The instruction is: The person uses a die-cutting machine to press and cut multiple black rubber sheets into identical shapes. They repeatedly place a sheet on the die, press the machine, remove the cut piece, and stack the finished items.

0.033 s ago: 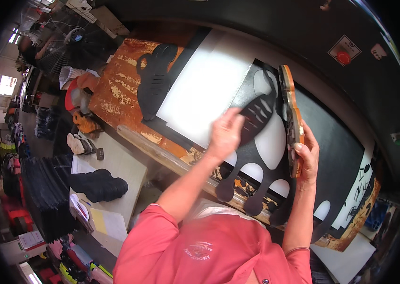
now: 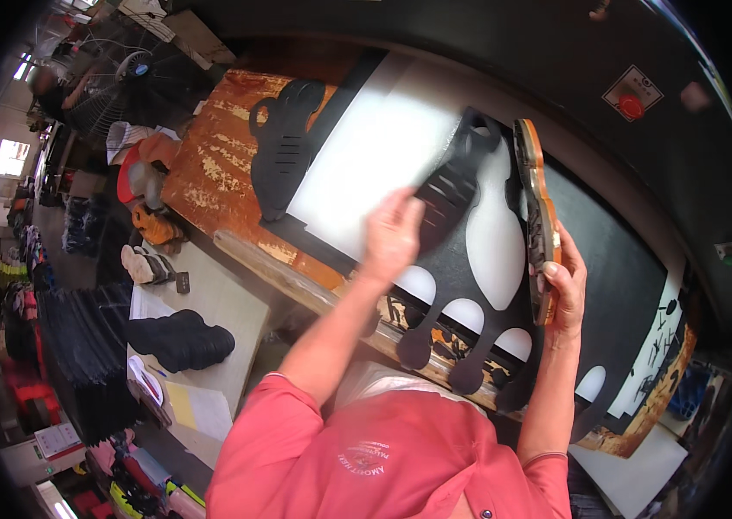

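Head view shows the left hand (image 2: pixel 394 232) with fingers pinched on a slotted black piece (image 2: pixel 451 186) over the sheet (image 2: pixel 452 275). The right hand (image 2: pixel 567 285) has its fingers clamped on the die (image 2: pixel 542 208).

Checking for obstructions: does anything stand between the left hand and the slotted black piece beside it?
Nothing visible: the blurred left hand is at the left edge of the slotted black piece. The orange-edged tool stands to its right.

The white sheet (image 2: pixel 366 143) at upper centre is washed by glare, the far-left window (image 2: pixel 12 156) is blown out, the left hand (image 2: pixel 393 235) blurred, the dark rim distorted.
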### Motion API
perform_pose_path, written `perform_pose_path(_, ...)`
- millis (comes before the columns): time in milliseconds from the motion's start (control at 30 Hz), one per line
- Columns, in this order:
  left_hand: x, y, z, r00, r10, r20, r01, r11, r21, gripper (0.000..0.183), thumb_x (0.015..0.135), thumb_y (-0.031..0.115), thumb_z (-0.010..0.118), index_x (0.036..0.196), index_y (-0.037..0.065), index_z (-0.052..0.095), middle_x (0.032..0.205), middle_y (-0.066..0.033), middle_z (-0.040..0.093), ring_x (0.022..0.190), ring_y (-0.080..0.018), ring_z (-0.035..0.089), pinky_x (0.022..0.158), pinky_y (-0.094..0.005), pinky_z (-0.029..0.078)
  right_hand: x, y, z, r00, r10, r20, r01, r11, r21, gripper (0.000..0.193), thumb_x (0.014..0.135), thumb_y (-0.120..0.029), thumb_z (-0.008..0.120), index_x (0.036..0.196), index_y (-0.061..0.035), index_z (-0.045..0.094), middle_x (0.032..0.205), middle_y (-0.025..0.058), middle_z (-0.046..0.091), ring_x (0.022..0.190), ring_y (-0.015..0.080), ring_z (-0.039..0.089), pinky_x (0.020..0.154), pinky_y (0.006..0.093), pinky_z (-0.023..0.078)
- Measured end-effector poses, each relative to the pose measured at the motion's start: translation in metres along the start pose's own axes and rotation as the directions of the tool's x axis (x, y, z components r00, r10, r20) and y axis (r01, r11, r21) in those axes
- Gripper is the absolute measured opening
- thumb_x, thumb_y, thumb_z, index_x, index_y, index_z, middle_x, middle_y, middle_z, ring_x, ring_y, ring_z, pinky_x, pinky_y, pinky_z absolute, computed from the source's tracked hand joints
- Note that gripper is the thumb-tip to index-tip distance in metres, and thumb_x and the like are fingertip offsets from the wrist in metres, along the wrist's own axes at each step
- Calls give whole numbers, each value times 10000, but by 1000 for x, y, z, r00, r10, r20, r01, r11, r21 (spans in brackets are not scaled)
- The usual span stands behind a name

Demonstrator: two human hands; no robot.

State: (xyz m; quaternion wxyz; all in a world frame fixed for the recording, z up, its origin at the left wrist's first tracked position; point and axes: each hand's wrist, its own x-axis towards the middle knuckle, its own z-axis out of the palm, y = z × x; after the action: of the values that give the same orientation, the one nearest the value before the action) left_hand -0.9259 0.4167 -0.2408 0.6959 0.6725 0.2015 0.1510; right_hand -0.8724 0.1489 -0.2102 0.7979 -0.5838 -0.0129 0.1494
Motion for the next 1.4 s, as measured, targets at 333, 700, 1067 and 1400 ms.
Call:
perform_pose_path(333, 102, -1, -198, 879, 374, -296, -162, 818, 552, 338, 1010, 96, 669, 1309, -59, 677, 1163, -196, 759, 1045, -274, 713, 968, -382, 538, 0, 6, -4, 1000, -1, -4, 0, 996, -89, 1056, 721, -448, 847, 1552, 89, 479, 1274, 127, 671, 1063, 183, 661, 908, 292, 511)
perform_pose_path(700, 93, -9, -155, 896, 419, -144, -190, 657, 730, 429, 1026, 158, 676, 1408, -35, 647, 1448, -233, 635, 1369, -366, 595, 1179, -452, 460, -35, -9, -59, 957, -276, 87, 236, 571, -786, 838, 674, -235, 886, 1446, -10, 649, 1570, 221, 504, 1397, 354, 543, 1159, 454, 452)
perform_pose_path(1067, 45, -9, -59, 891, 453, 29, -349, 643, 682, 305, 1015, 94, 672, 1291, -25, 724, 1433, -189, 665, 1439, -395, 540, 1197, -469, 429, -34, 5, -73, 860, -397, 322, 410, 161, -898, 720, 607, -199, 840, 1304, -57, 729, 1518, 290, 485, 1260, 454, 539, 1055, 535, 511)
perform_pose_path(1400, -152, -16, 5, 778, 369, 508, -537, 811, 233, 104, 942, -15, 727, 1044, 2, 733, 1020, -158, 761, 931, -319, 753, 823, -396, 604, -38, 6, -81, 811, -438, 389, 478, 111, -872, 708, 633, -238, 836, 1320, -108, 721, 1503, 284, 489, 1243, 464, 535, 1067, 533, 510)
